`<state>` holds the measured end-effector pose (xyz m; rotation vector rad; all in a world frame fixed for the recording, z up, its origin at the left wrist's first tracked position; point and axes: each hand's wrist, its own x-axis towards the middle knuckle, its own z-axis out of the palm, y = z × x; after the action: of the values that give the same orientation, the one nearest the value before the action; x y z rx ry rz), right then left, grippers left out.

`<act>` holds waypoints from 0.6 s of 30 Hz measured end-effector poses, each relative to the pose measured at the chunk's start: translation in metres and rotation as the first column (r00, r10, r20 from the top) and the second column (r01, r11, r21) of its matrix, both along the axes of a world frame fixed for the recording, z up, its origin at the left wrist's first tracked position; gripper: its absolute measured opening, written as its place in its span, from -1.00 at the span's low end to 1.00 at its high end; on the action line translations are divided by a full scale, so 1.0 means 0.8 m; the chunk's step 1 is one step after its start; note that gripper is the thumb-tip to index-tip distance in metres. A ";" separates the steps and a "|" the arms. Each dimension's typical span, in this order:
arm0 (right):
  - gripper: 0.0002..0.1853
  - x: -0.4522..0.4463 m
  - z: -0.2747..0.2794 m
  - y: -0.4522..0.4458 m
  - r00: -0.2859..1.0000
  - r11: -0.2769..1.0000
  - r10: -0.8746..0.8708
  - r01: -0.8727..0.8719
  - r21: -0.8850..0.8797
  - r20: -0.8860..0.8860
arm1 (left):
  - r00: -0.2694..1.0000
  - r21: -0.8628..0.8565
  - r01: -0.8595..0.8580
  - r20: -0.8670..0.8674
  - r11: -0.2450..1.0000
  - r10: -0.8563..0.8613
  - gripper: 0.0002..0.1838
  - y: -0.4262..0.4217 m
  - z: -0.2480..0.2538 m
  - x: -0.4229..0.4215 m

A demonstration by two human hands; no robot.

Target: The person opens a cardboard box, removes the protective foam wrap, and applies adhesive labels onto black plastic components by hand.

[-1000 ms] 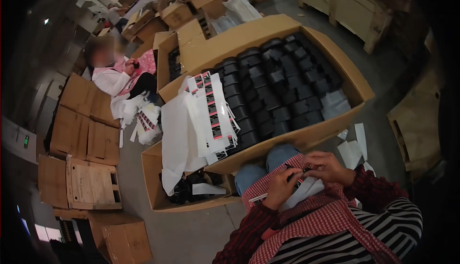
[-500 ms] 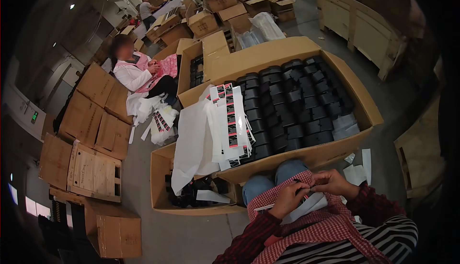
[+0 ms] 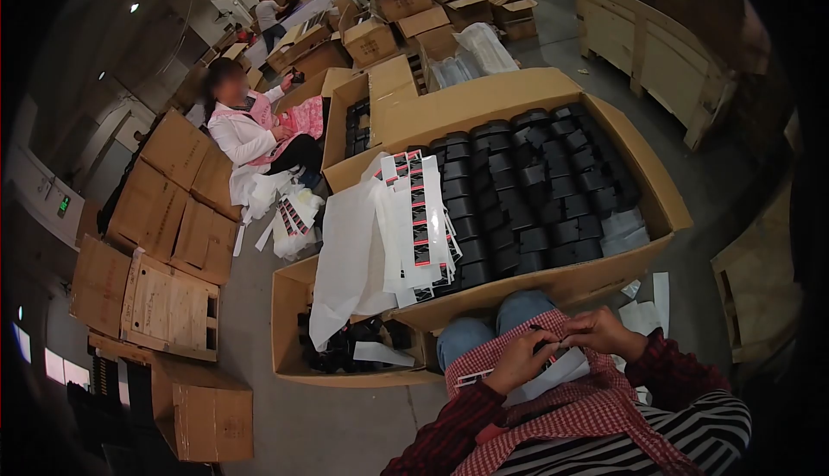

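Note:
Over the checked apron on my lap, my left hand (image 3: 520,362) and my right hand (image 3: 598,331) meet at the fingertips. The left fingers are closed round a small black part (image 3: 546,344). A pinch closes my right hand at the same part; what exactly it holds is too small to tell. White backing paper (image 3: 553,376) lies under the hands. In front of my knees a large carton (image 3: 553,284) holds rows of black plastic parts (image 3: 518,191). Sheets of red and black labels (image 3: 419,217) rest on its left side beside white paper (image 3: 345,251).
A lower carton (image 3: 289,320) with black parts stands at the left. Beyond it a co-worker (image 3: 246,130) sits holding up a dark part. Stacked cartons (image 3: 155,191) and a wooden crate (image 3: 168,307) are farther left. A wooden bin (image 3: 648,44) stands at the back right.
The view has swung and then steadied, shifting the scene right and down. My hands stay together at the black part. The co-worker has raised one hand with a dark part in it.

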<state>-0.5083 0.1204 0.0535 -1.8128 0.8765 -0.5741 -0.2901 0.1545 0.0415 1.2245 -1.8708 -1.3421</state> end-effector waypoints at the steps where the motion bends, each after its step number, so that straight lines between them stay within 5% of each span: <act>1: -0.79 0.000 0.001 0.001 1.000 0.999 -0.007 0.007 -0.038 0.004 | 1.000 0.004 0.010 0.005 1.000 -0.010 -0.73 0.000 0.000 0.001; 5: -0.79 -0.002 -0.004 0.002 0.998 0.995 -0.044 0.039 -0.097 -0.055 | 0.996 0.036 0.024 0.080 0.999 -0.027 -0.71 0.001 0.004 0.001; 10: -0.69 -0.003 -0.013 0.007 0.989 0.994 -0.104 0.099 -0.050 -0.101 | 0.999 0.277 0.012 0.040 0.961 -0.023 -0.70 0.000 -0.005 0.001; 14: -0.77 0.002 -0.005 0.007 0.987 0.987 -0.159 0.159 -0.021 0.011 | 1.000 0.166 0.015 0.019 0.986 -0.018 -0.69 0.001 -0.026 0.003; 18: -0.64 0.000 -0.008 0.007 0.989 0.988 -0.149 0.149 -0.043 0.004 | 0.999 0.184 -0.017 0.032 0.983 0.011 -0.64 -0.001 -0.014 0.001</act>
<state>-0.5083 0.1263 0.0473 -1.7953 1.0124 -0.6932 -0.2894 0.1535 0.0302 1.3541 -1.7872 -1.5243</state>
